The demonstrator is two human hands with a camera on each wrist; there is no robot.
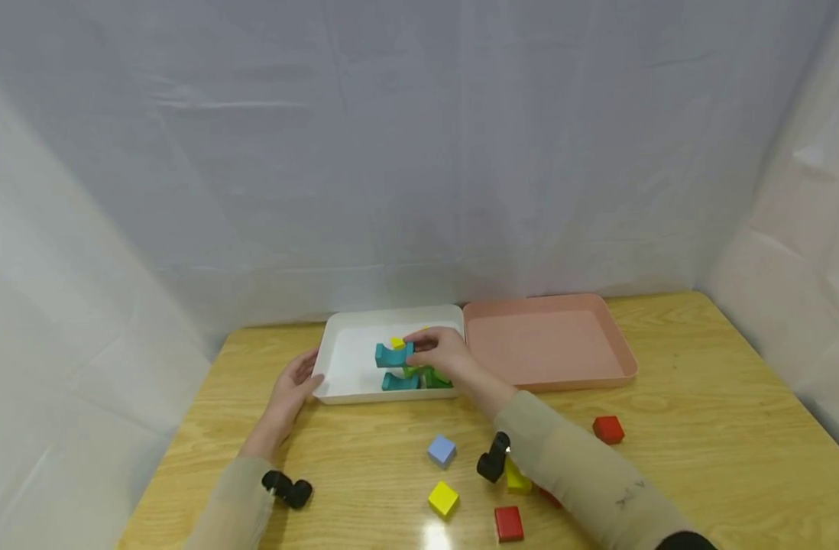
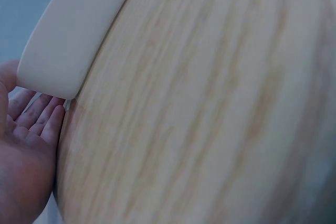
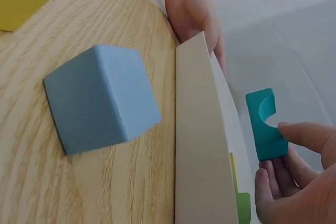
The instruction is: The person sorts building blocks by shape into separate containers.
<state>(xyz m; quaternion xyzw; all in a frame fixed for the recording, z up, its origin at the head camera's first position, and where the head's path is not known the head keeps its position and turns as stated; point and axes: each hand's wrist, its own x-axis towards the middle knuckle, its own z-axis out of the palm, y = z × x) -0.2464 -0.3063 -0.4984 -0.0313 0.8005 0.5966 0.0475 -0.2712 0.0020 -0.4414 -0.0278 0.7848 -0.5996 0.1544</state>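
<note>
Above the white tray (image 1: 354, 328), my right hand (image 1: 447, 353) pinches a teal arch block (image 1: 392, 356) by one end, between thumb and fingers. In the right wrist view the teal block's curved notch faces the thumb side. Below it in the tray lie another teal arch block (image 1: 400, 382), green blocks (image 1: 436, 378) and a yellow piece (image 1: 396, 343), partly covered by the hand. My left hand (image 1: 292, 389) holds the tray's near left corner, with the thumb over the rim and the fingers along the outside.
A pink tray (image 1: 550, 344) adjoins the white one on the right. On the wooden table (image 1: 364, 458) lie a light blue block (image 1: 442, 451), a yellow block (image 1: 443, 499), red blocks (image 1: 509, 523) and a yellow block (image 1: 518, 480) partly behind the right sleeve.
</note>
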